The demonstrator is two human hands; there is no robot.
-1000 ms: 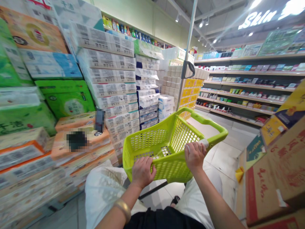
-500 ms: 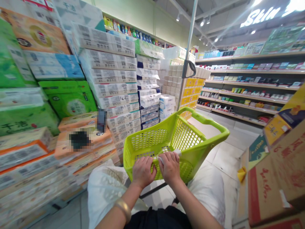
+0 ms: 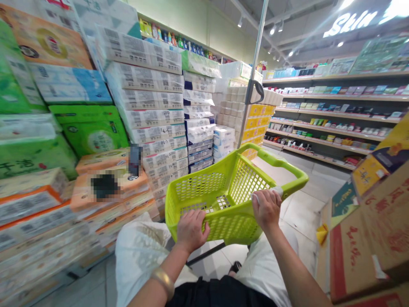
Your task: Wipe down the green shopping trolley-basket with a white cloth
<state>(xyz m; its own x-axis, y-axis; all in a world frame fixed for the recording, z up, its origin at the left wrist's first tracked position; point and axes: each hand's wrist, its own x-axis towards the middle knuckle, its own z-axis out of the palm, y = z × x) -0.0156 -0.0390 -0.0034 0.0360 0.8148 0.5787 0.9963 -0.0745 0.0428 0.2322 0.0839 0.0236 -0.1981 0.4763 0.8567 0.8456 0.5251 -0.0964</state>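
A lime-green plastic shopping cart (image 3: pixel 223 228) with perforated basket walls stands between my knees. My left hand (image 3: pixel 191 230) is closed over the basket's near rim, fingers curled to the inside. Farther right, where the rim rises toward the handle, my right hand (image 3: pixel 266 209) presses a white cloth or wipe (image 3: pixel 277 189) against the green plastic. Only the edges of that wipe show around the fingers. Through the holes in the basket floor I can see the ground below.
Stacked tissue packs (image 3: pixel 143 81) rise on the left, with orange packs (image 3: pixel 108 209) lower down. Cardboard boxes (image 3: pixel 361 247) are piled at the right. A metal pole (image 3: pixel 255 47) stands behind the cart, and stocked shelves (image 3: pixel 332 96) line the back.
My right hand has slid right along the cart's rim with the white wipe, from beside the left hand toward the handle. My left hand stays on the rim.
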